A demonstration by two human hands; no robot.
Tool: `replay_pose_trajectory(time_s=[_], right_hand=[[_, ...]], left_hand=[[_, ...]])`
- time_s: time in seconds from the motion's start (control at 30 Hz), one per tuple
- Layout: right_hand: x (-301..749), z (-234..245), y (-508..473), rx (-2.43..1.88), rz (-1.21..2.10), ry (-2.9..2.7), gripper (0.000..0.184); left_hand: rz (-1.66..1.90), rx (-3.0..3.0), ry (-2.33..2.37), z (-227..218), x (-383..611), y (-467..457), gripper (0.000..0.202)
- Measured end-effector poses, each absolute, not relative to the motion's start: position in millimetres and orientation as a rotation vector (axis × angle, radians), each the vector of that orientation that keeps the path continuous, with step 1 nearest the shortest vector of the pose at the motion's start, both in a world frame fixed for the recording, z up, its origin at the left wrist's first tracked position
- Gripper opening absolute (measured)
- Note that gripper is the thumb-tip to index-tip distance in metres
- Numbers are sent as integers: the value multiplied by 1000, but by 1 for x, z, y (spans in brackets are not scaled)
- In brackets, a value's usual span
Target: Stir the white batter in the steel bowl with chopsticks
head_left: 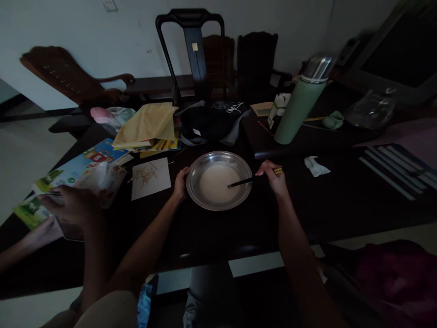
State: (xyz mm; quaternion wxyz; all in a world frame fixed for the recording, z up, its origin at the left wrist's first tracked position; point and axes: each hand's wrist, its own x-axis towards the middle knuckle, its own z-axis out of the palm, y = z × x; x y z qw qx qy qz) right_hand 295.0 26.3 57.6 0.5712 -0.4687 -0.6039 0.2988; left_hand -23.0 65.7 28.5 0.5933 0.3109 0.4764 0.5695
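On table (205,232): left hand (180,183) holds 1 bowl (219,205), right hand (276,179) chopsticks (241,181).

Chopsticks (241,182) in right hand (274,176)

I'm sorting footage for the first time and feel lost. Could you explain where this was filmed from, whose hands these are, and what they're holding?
There is no machine here, only bare hands. The single picture comes from a camera on a person's head, looking forward and down. That person's left hand holds the side of a metal bowl containing pale liquid. Their right hand holds dark chopsticks dipping into it. Also on the dark table are white paper bearing thin sticks and a crumpled tissue. The hand at far left belongs to someone else.
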Motion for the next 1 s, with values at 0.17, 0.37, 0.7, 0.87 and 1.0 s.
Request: replay_pose_trajectory(time_s=[0.17,0.37,0.7,0.87,1.0], right_hand=[[276,60,26,-1042,751,-1697,45],[294,57,28,-1124,687,-1414,49],[279,60,29,-1073,721,-1607,41],[297,61,26,-1133,754,-1343,53],[282,62,25,-1038,820,-1584,47]], left_hand=[[1330,731,1105,30,-22,65,25],[1339,721,1111,31,-21,65,25],[1320,731,1112,30,-22,65,26],[1332,720,1108,30,-21,65,25],[1335,700,1105,30,-21,65,27]])
